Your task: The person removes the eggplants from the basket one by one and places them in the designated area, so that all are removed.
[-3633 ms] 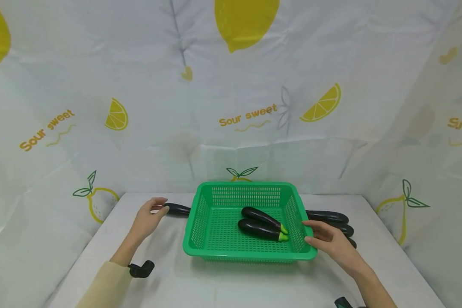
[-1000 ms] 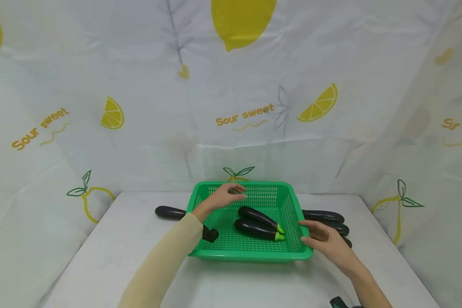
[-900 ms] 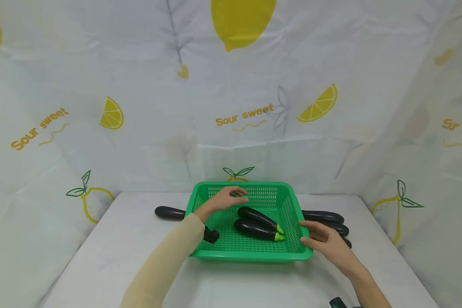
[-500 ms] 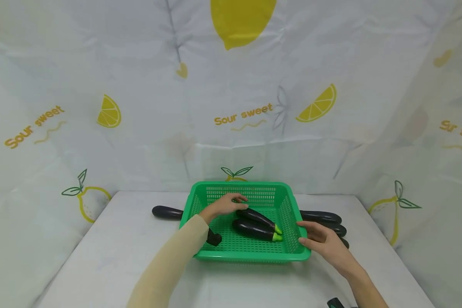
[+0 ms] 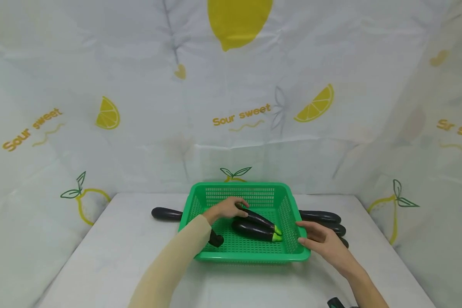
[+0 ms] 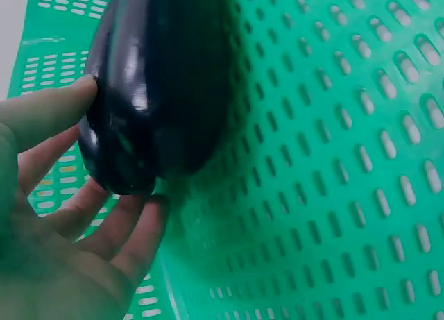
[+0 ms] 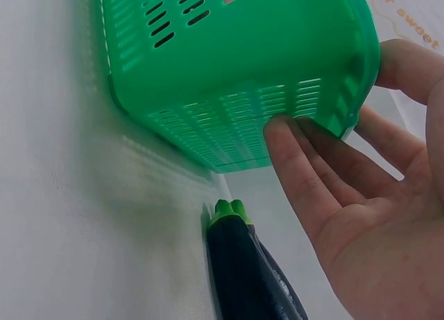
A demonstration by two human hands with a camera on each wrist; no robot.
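Note:
Two dark purple eggplants with green stem ends lie side by side in a green perforated plastic basket (image 5: 250, 256). The left hand (image 5: 229, 208) reaches over the basket's left side and holds the blunt end of the back eggplant (image 5: 261, 218). In the left wrist view, its thumb presses that eggplant (image 6: 125, 77) from the side while the fingers curl under the tip. The front eggplant (image 5: 251, 230) lies alongside. At the basket's right side the right hand (image 5: 325, 246) grips the rim, its fingertips on the outer wall in the right wrist view.
Outside the basket, one eggplant (image 5: 166, 214) lies to its left, partly hidden. On the right, more eggplants (image 5: 320, 216) lie partly behind the basket and right hand. A white covered table (image 5: 100, 261) meets a lemon-printed backdrop (image 5: 146, 158).
The left hand has left the eggplant outside at the left, crossed over the basket and come down on the back eggplant's blunt end. The right hand keeps its place at the rim.

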